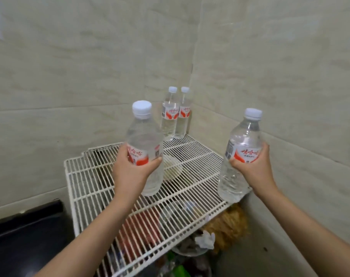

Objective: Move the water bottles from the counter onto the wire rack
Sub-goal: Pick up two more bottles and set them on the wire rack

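You hold a bottle in each hand above the white wire rack [86,176].
Your left hand [134,170] wraps round a clear plastic water bottle with a white cap [145,134]; your right hand [252,166] clasps a second matching bottle [242,140] over the rack's right edge. In the back corner two more capped bottles [170,116] stand upright, side by side.

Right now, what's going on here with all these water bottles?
A person is loading bottles onto a white wire rack in a tiled corner. The left hand grips the left bottle and the right hand grips the right bottle, both held over the rack, not yet set down. The rear left bottle and rear right bottle stand together at the rack's back corner.
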